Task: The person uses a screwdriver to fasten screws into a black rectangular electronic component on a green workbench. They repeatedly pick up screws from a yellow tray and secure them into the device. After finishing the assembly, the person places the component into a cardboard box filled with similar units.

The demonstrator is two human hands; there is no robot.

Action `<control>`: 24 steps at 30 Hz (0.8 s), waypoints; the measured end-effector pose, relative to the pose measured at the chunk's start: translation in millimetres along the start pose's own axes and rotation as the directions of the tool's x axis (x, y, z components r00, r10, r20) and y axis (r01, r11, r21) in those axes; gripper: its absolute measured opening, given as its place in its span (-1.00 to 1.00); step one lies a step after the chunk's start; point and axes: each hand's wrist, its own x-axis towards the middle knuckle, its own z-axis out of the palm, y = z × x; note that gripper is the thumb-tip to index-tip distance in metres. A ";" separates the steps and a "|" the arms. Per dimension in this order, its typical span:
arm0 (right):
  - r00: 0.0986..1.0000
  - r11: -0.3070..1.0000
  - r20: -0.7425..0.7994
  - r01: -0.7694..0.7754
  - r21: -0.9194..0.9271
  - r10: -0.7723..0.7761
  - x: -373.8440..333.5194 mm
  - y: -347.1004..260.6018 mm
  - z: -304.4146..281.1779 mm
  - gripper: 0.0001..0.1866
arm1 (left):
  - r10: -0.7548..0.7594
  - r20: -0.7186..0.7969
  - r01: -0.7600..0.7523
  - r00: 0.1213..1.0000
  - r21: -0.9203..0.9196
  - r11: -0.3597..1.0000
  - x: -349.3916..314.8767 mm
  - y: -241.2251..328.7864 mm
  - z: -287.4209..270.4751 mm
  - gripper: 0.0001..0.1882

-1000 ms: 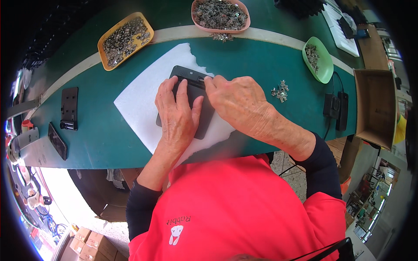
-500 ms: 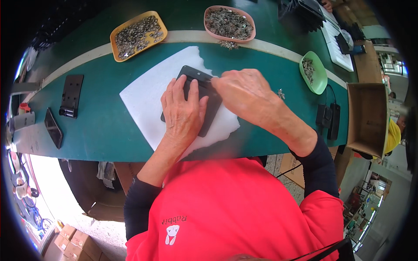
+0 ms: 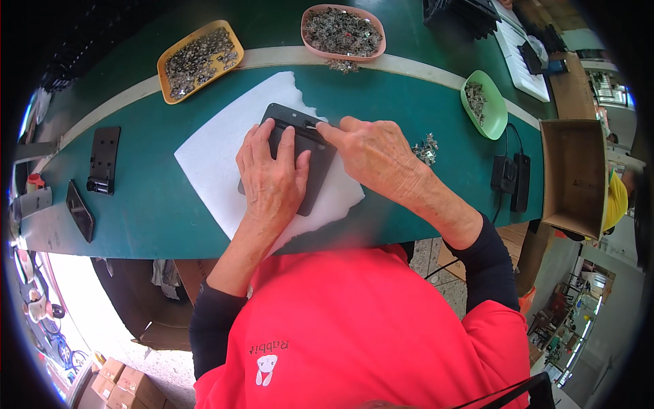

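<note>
A flat dark plate (image 3: 317, 167) with a slot or raised strip near its far end lies tilted on a white foam sheet (image 3: 208, 150). My left hand (image 3: 272, 178) rests flat over the plate with its fingers stretched and spread, holding nothing. At the plate's far right corner, the extended index fingertip of my right hand (image 3: 381, 155) touches the strip. The other fingers of that hand are curled in, and its thumb is hidden beneath. Whether a small part sits under those fingers I cannot make out. Small metal pieces (image 3: 426, 148) lie in a loose pile beside my right wrist.
Yellow (image 3: 238, 56), pink (image 3: 304, 42) and green (image 3: 499, 112) trays hold small metal parts along the far side. At left lie a black hinged plate (image 3: 104, 157) and a dark panel (image 3: 80, 211). A black adapter (image 3: 520, 183) and a cardboard box (image 3: 574, 180) stand right.
My right hand has turned from a bunched grip to an extended index finger at the plate's corner, uncovering more loose pieces. My left hand stays on the plate. The whole view has shifted slightly.
</note>
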 end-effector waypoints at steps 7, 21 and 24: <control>1.000 1.000 -0.025 0.005 0.023 -0.005 -0.9 4.4 7.5 -0.65 | -0.003 0.011 0.003 1.000 -0.009 1.000 1.7 0.0 -1.0 -0.52; 0.991 0.970 0.010 0.136 -0.204 -0.137 5.2 -10.5 -1.3 -0.80 | 0.027 0.027 -0.025 0.999 -0.077 0.997 1.5 -1.5 0.8 -0.52; 0.984 0.959 0.001 0.172 -0.224 -0.176 7.6 -16.8 -5.7 -0.85 | 0.033 0.034 -0.030 0.999 -0.090 0.996 2.9 -3.8 1.3 -0.53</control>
